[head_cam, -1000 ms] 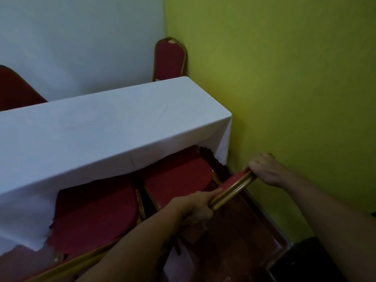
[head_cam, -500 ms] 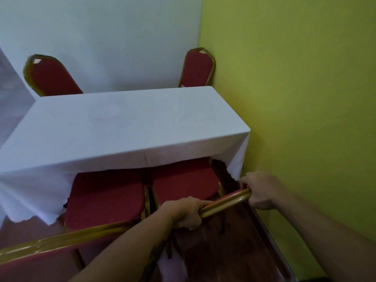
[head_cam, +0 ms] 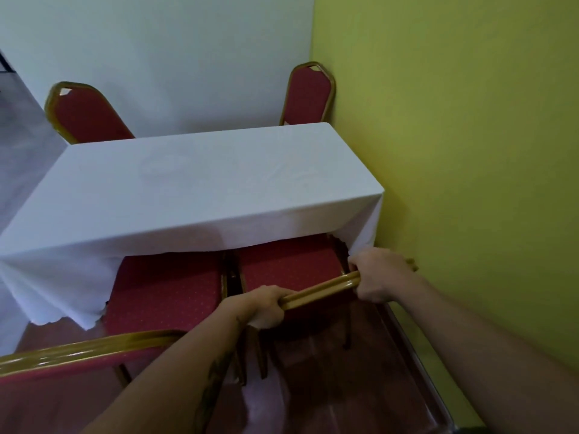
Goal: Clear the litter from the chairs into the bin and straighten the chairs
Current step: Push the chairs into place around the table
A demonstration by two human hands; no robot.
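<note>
Chair, near right [head_cam: 291,261]: red padded seat and gold metal frame. The seat is tucked part-way under the white cloth of the counter [head_cam: 194,183], close beside the yellow wall [head_cam: 454,151].
Left grip [head_cam: 266,305]: clenched round the left end of the gold top rail [head_cam: 319,289].
Right grip [head_cam: 379,277]: clenched round the rail's right corner.
Handling, judged: rigid frame, moderate weight, smooth glossy tube that is likely slick. It is best taken at the rail's 2 ends, as now, so it slides square. The legs could drag on the wooden floor [head_cam: 344,386].
Chair, near left [head_cam: 166,289]: same pattern, just beside the 1st, seat under the cloth edge, rail untouched.
Litter: none shows on either seat. The bin is not in view.
Chairs, far: 2, backs upright behind the counter. 1 stands at the left end [head_cam: 84,114] and 1 at the corner by the yellow wall [head_cam: 308,92].
</note>
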